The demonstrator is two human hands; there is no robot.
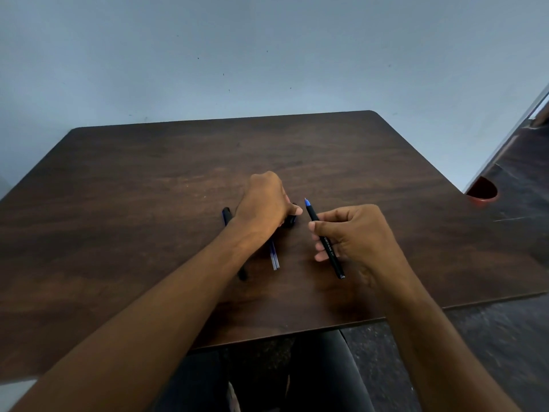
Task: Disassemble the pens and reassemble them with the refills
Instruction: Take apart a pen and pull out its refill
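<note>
At the middle of a dark wooden table (pixel 148 203), a person's two bare hands work over a small group of pen parts. The right hand (pixel 353 236) is curled around a black pen (pixel 325 242), thumb and fingers pinching its barrel; the pen is held off the tabletop, tilted, with its blue tip pointing toward the far edge and its open rear end toward the near edge. The left hand (pixel 264 200) is lowered knuckles-up just beside it, fingers bent down and closed on a small dark piece (pixel 292 218) resting on the wood; what that piece is cannot be told. Under the left wrist lie two blue refills (pixel 274 258), side by side and touching, their ends pointing toward the near edge. A second black pen barrel (pixel 227 214) lies partly hidden beneath the left forearm, its other end showing closer to the near edge. Beyond the table's right edge, a red-rimmed round container (pixel 482 191) stands on the dark floor; its contents cannot be seen. Dark-trousered legs show below the near edge.
</note>
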